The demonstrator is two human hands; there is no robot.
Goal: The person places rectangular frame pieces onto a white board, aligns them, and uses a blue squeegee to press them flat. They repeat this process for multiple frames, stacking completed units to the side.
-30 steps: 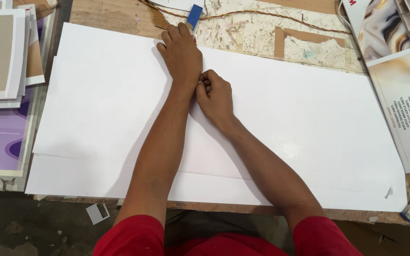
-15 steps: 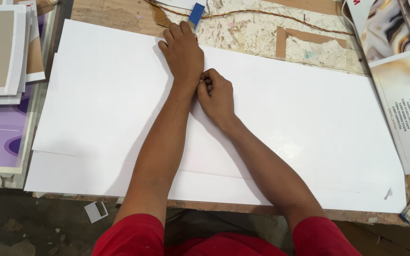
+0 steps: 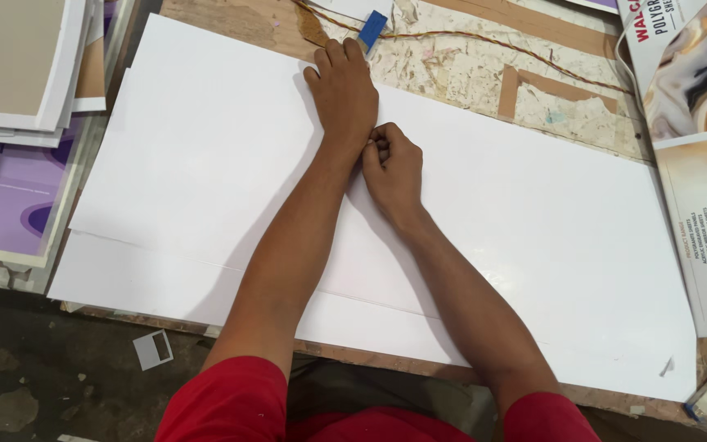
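Observation:
A large white sheet (image 3: pixel 206 164) lies across the wooden workbench on top of another white sheet (image 3: pixel 124 282). My left hand (image 3: pixel 344 90) presses flat on the upper sheet near its far edge, fingers together and pointing away from me. My right hand (image 3: pixel 392 168) rests on the sheet just behind it, with curled fingers pinched against my left wrist. Whether anything sits inside those fingers is hidden.
A blue strip (image 3: pixel 372 29) and a thin cord (image 3: pixel 484 39) lie on the rough bench top (image 3: pixel 468 78) beyond my left hand. Stacked boards (image 3: pixel 18 74) and a purple printed sheet (image 3: pixel 6 205) sit at the left, printed sample sheets (image 3: pixel 701 164) at the right. A small white frame piece (image 3: pixel 153 349) lies on the floor.

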